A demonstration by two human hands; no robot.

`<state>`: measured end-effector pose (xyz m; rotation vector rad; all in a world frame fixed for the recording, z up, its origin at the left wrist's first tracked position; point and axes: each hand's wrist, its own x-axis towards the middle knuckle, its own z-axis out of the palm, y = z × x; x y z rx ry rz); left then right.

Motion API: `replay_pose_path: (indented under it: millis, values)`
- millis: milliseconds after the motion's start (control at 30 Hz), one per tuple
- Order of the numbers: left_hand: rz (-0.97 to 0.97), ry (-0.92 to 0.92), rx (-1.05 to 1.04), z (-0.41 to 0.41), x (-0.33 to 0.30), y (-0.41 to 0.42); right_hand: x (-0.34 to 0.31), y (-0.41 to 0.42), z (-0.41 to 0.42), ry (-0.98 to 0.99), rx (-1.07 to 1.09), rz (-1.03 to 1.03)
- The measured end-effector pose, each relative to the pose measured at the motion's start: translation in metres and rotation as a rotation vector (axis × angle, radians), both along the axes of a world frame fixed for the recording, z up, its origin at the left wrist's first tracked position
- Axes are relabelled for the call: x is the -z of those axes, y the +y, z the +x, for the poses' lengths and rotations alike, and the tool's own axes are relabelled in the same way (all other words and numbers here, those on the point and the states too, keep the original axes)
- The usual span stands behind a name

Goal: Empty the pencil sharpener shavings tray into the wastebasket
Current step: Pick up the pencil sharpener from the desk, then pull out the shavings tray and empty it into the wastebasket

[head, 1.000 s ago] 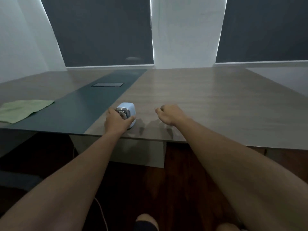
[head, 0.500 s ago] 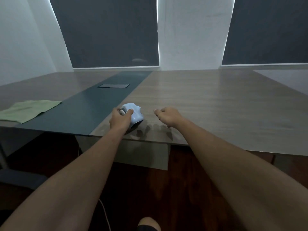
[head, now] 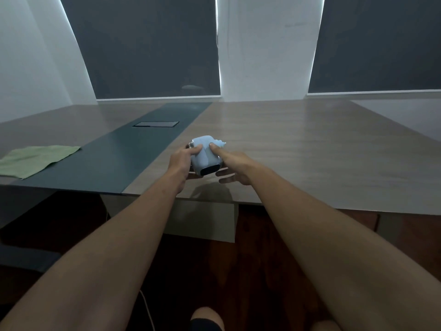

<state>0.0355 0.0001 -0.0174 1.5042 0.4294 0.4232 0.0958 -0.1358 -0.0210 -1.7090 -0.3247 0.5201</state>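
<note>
Smooth, rounded pale-blue pencil sharpener point(head: 206, 156) lifted just above the wood-grain table point(head: 310, 151), squeezed between left hand point(head: 182, 161) and right hand point(head: 235, 167); fingers clamped on both sides.

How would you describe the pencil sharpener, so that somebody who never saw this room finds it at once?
Start from the large wooden table with the dark strip running down it. Near the front edge, just right of that strip, the left hand and right hand hold the pencil sharpener above the surface. It is a small, rounded, pale blue box with a dark panel facing the camera, unlike the flat green cloth far left.
</note>
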Motion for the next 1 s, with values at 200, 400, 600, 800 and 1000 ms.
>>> replay_pose_path:
  millis: [200,400,600,800,1000]
  values:
    - [0.0,-0.03,0.078,-0.003,-0.005,-0.018,-0.001,-0.028,0.003,0.087,0.011,0.143]
    - [0.053,-0.062,0.132,0.002,-0.011,-0.045,0.003,-0.055,0.001,0.19,0.135,0.314]
    - [0.088,-0.079,0.142,0.005,-0.009,-0.061,0.007,-0.102,0.011,0.219,0.344,0.486]
    - [0.295,-0.129,0.034,0.013,0.009,-0.077,0.019,-0.148,0.012,0.196,0.434,0.555]
    - [0.564,-0.139,-0.045,0.018,0.023,-0.103,0.025,-0.176,0.008,0.187,0.462,0.502]
